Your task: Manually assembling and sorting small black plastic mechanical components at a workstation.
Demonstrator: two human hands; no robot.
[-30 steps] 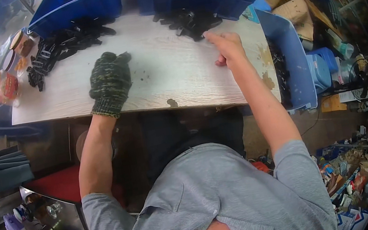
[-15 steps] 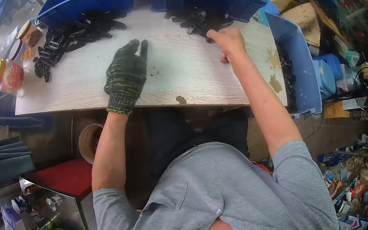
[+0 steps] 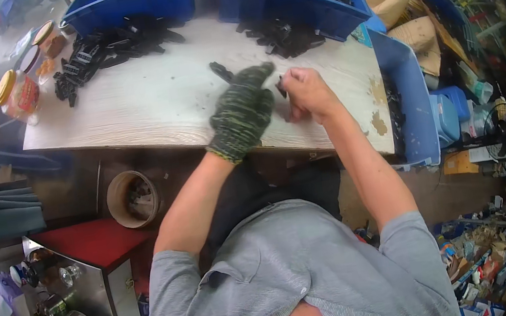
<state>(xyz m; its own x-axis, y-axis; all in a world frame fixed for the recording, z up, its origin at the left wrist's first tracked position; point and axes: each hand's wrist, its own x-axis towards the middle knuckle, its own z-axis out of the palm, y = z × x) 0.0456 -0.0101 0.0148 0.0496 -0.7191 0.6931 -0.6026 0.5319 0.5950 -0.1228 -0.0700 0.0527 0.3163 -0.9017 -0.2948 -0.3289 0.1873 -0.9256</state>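
My left hand (image 3: 242, 111), in a dark green and black knitted glove, is over the middle of the white table with its fingers bent. A slim black plastic piece (image 3: 221, 71) sticks out on the far side of the glove, and the glove hides its other end. Just to the right, my bare right hand (image 3: 309, 93) pinches a small black plastic piece (image 3: 281, 87) between thumb and fingertips. The two hands are close together, a small gap between them. Beyond the right hand lies a heap of black pieces (image 3: 284, 37); a longer heap (image 3: 105, 52) spreads at the far left.
Two blue bins (image 3: 131, 9) (image 3: 280, 2) stand along the table's far edge, the right one full of black pieces. Another blue bin (image 3: 418, 123) is at the right edge. Lidded jars (image 3: 18, 97) stand at the left. A bucket (image 3: 132, 198) sits below the table (image 3: 143, 102).
My left hand has moved right, toward the right hand, and turned. My right hand has drawn back from the right heap toward me with a small black piece in its fingers.
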